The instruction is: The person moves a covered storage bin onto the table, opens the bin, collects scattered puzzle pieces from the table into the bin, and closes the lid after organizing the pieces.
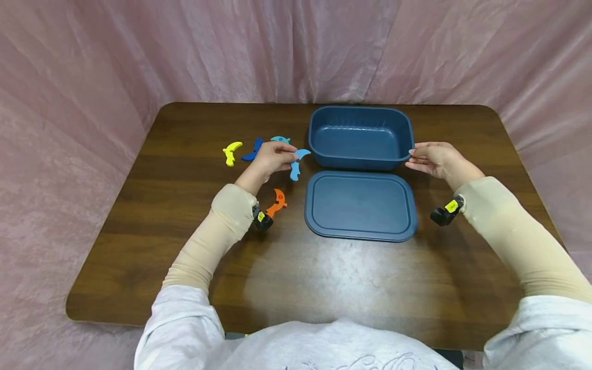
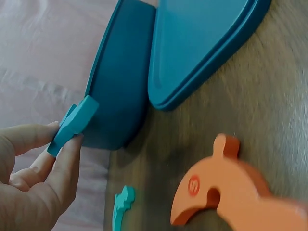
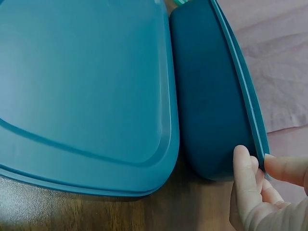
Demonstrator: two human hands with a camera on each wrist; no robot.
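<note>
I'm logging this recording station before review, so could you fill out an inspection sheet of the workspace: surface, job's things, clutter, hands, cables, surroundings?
Surface: dark wood-grain table, glare patch near the front edge.
Job's things: open blue tub, nothing seen inside; its lid lies flat in front of it; light blue curved piece lifted beside the tub.
Clutter: yellow piece, dark blue piece, teal piece and orange piece loose on the table, left of the tub.
Hands: left hand pinches the light blue piece; right hand holds the tub's right rim between thumb and fingers.
Cables: nothing seen.
Surroundings: pink cloth backdrop on three sides.
</note>
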